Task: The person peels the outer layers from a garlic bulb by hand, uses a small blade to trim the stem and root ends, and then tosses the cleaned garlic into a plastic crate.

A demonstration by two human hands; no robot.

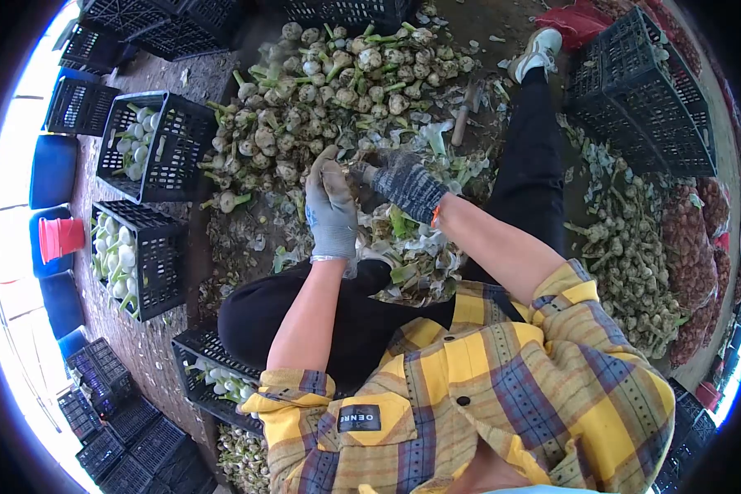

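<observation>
My left hand (330, 202), in a pale grey work glove, has its fingers curled at the near edge of a pile of garlic bulbs (288, 132). Close beside it, my right hand (399, 179), in a dark mottled glove, has bent fingers pointing toward the left one. Whatever lies between the fingertips is too small and hidden to name. Peeled skins and leafy scraps (416, 247) cover the ground below both hands. A tool with a wooden handle (461, 123) lies right of the pile.
Black crates with cleaned white bulbs stand at the left, one (160, 148) beside the pile. A tall black crate (642, 99) is at the upper right. More garlic (626, 272) and red mesh sacks (690, 247) lie at the right. My legs flank the scraps.
</observation>
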